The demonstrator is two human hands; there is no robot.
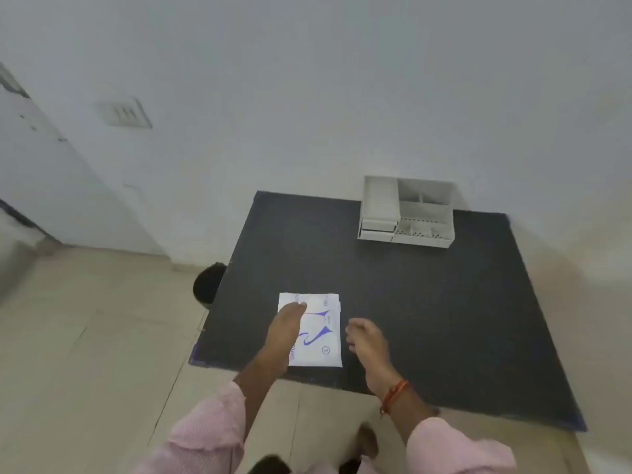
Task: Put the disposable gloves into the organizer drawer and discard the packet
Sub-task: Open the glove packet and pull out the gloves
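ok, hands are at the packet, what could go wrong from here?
1. The packet lies flat on the dark table with only the left hand on it; the right hand is beside it, so pinching an edge may be fiddly.
2. It sits near the table's front edge, so a push could slide it off.
3. The organizer is at the far corner with its drawers apparently shut, so one needs opening first.
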